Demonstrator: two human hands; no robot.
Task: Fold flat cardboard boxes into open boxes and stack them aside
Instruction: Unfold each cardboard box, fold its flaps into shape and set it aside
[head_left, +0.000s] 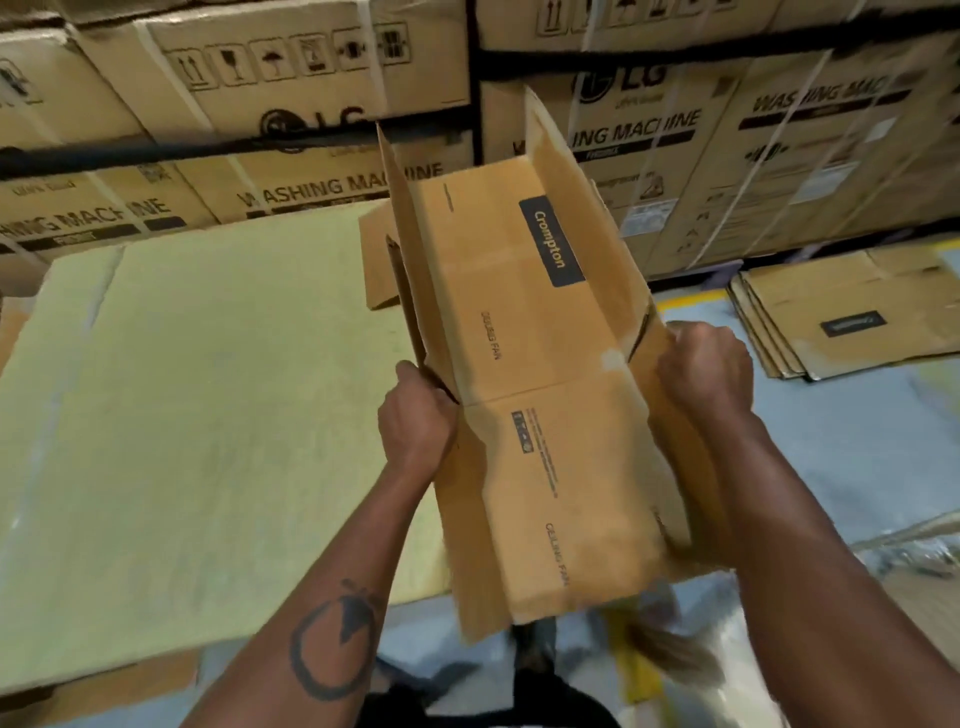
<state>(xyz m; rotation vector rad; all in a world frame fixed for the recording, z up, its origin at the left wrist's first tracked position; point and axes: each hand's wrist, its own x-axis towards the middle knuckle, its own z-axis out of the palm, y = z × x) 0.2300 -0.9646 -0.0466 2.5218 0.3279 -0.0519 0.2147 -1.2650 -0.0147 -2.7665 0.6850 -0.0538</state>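
Left hand (415, 421) clamped on the left edge of the cardboard box (530, 332); right hand (706, 374) curled over its right edge, apparently gripping. Box held at frame centre, half-opened, side flaps upright. Beneath, at left: pale green sheet (182, 415). At right edge: flat box stack (852, 306) on the floor. Across the top: washing machine cartons (322, 119).

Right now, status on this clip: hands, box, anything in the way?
Left hand and right hand each grip a side of the Crompton ceiling fan box. Box partly opened, flaps up. Nothing blocking; flat boxes stacked at right.
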